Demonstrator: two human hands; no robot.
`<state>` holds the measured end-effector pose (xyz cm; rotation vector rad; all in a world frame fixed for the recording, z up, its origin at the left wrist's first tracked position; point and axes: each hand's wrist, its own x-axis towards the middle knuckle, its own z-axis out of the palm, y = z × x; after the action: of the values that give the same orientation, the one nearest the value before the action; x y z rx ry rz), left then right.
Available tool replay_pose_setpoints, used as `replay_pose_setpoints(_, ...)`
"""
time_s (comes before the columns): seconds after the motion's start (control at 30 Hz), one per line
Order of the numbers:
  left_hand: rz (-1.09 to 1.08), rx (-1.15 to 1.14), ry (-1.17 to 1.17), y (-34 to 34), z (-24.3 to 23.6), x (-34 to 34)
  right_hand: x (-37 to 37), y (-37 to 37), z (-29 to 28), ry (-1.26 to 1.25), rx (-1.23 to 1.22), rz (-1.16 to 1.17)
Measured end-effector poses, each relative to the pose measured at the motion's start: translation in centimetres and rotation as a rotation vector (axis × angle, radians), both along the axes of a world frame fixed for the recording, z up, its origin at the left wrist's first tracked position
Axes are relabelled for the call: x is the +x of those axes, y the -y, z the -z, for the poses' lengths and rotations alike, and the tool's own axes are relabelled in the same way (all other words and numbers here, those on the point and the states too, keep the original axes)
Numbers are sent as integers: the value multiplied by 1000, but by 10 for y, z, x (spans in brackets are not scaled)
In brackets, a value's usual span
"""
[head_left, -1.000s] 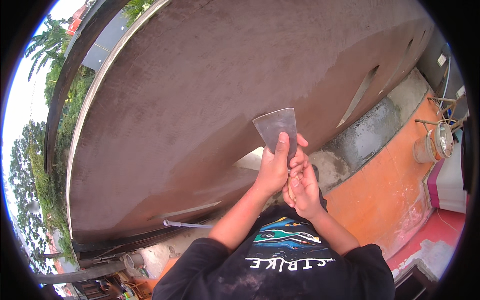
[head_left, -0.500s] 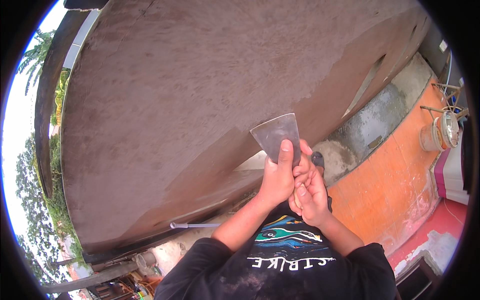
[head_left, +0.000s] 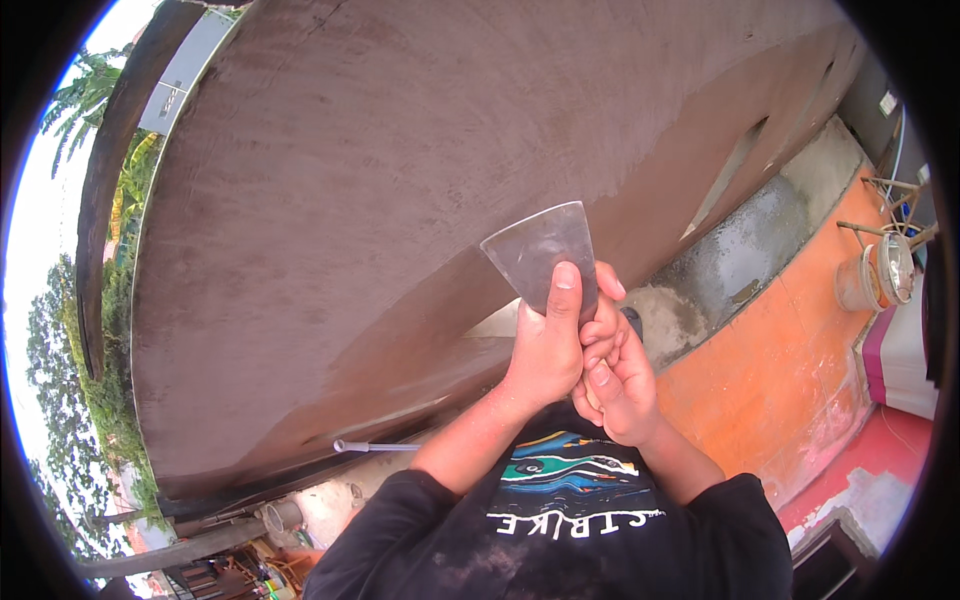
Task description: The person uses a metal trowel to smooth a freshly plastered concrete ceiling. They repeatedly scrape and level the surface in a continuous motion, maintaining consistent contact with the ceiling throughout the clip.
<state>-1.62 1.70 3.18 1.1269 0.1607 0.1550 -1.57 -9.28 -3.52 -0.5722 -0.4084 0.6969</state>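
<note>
A putty knife point(head_left: 540, 245) with a wide grey metal blade is held up in front of my chest, blade pointing away from me. My left hand point(head_left: 548, 350) grips the lower blade, its thumb lying flat along the metal. Just to the right and closer to my body, my right hand point(head_left: 622, 390) is wrapped round the handle, most of which the fingers hide. Both hands touch each other. Beyond the blade stretches a large brown wall point(head_left: 350, 170), with a smoother, differently toned band along its lower part.
An orange tiled floor point(head_left: 740, 370) lies to the right, beside a wet grey concrete strip point(head_left: 740, 250). Buckets point(head_left: 872, 272) stand at the far right near wooden legs. A grey pole point(head_left: 370, 447) sticks out left of my left forearm. Trees point(head_left: 70, 370) show beyond the wall's left edge.
Both hands and the putty knife have shifted slightly up and to the left, with the blade a little farther from my body. The grip looks the same.
</note>
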Motion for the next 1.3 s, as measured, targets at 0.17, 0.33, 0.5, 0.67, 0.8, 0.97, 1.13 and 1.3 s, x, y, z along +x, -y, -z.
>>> replay_pose_setpoints(0.17, -33, -49, -89, 7, 31, -3, -7, 11, 20, -41, -176, 61)
replay_pose_setpoints(0.33, -50, -73, -91, 6, 39, -1, -4, 12, 27, -41, -147, 26)
replay_pose_setpoints(0.5, -69, 39, 46, -3, 10, 12, 10, -7, 2, -2, -27, -8)
replay_pose_setpoints(0.67, -73, 113, 110, -5, -18, 16, 21, -4, -17, 47, 90, -10)
replay_pose_setpoints(0.8, -51, -24, -28, 12, 3, 12, 13, 14, -3, -26, -64, -6)
replay_pose_setpoints(0.97, -83, -71, -87, 12, 35, 4, 5, 23, 22, -106, -153, -63)
replay_pose_setpoints(1.13, -68, -99, -77, 11, 35, 4, 7, 22, 18, -49, -160, -33)
replay_pose_setpoints(1.3, -70, -75, -37, 9, 31, 9, 10, 17, 10, -11, -173, -20)
